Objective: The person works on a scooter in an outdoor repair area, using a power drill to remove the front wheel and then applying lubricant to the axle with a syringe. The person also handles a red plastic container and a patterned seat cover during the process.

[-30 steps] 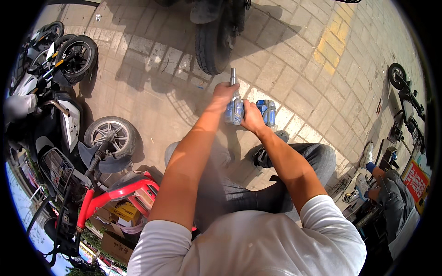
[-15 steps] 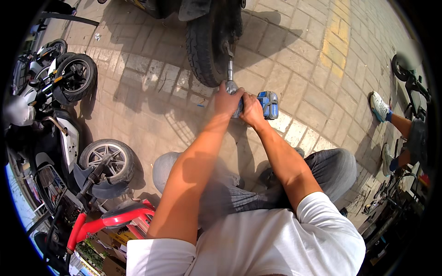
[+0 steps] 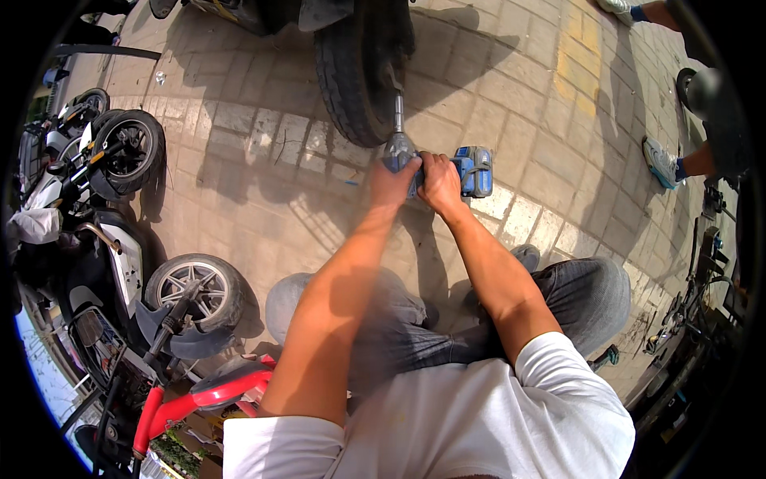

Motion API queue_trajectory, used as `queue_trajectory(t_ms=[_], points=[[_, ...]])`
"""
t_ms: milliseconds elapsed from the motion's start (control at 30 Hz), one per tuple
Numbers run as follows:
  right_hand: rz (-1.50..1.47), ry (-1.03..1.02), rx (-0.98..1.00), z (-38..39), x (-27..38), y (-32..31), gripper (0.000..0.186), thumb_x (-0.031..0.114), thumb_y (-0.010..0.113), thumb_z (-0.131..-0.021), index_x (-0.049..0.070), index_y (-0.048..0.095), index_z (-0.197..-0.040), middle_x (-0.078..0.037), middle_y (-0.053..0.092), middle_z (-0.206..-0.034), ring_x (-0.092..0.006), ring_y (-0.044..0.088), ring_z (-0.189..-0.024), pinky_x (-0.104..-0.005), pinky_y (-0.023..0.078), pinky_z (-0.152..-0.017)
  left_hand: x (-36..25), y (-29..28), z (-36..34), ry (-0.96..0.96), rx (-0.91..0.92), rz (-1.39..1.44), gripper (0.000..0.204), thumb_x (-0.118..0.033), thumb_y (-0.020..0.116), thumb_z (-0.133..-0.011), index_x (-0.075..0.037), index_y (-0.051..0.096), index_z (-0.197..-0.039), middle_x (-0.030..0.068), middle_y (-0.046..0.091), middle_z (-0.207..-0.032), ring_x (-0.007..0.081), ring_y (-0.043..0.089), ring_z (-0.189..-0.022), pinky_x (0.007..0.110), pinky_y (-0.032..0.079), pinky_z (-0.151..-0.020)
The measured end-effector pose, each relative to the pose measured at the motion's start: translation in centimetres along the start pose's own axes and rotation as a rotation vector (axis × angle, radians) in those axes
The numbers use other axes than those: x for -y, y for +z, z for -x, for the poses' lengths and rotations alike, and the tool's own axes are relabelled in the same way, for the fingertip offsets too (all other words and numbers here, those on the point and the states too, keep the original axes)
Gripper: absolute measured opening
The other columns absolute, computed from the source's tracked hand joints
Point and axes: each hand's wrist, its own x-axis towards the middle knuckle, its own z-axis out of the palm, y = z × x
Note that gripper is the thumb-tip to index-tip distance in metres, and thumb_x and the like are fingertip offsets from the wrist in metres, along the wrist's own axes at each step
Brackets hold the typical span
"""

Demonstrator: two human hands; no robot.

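Note:
Both hands are on a cordless impact wrench (image 3: 400, 148) with a grey nose and a blue battery pack (image 3: 476, 172). My left hand (image 3: 389, 184) is closed around its body, just behind the nose. Around the grip, between body and battery, my right hand (image 3: 440, 182) is wrapped; the trigger is hidden. A long silver socket (image 3: 398, 116) points away from me, its far end at the wheel's axle area beside the black tyre (image 3: 345, 92). Whether the socket sits fully on a nut cannot be made out.
Parked motorbikes stand on the left, one with a spoked front wheel (image 3: 195, 289) and another with a dark tyre (image 3: 130, 152). A red frame (image 3: 203, 399) lies near my left side. A walking person's shoe (image 3: 660, 162) is on the paving at right. Bikes line the right edge.
The wrench's battery end has swung slightly right and away from me, both hands still on it. The person at right has stepped farther forward. The view has shifted a little.

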Motion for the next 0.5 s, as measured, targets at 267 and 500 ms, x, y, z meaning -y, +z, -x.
queue_trajectory(t_ms=[267,500], points=[[0.005,-0.003,-0.059,-0.2,0.0,0.5,0.040,0.003,0.062,-0.063,0.003,0.055,-0.103,-0.017,0.061,-0.097,-0.0351,0.054,-0.096,-0.0418,0.044,-0.084,1.1,0.6,-0.7,0.075,0.026,0.072,0.058,-0.037,0.079,-0.068,0.007,0.058,-0.098,0.0147,0.065,-0.088,0.0194,0.061,-0.077,0.033,0.050,-0.068],[0.022,-0.012,0.000,-0.3,0.5,-0.2,0.045,0.003,0.062,-0.063,0.002,0.054,-0.107,-0.018,0.061,-0.098,-0.0352,0.054,-0.097,-0.0421,0.044,-0.086,3.7,1.4,-2.2,0.078,-0.037,0.097,0.060,-0.038,0.080,-0.068,0.009,0.057,-0.099,0.0158,0.065,-0.090,0.0197,0.062,-0.079,0.033,0.050,-0.068]])
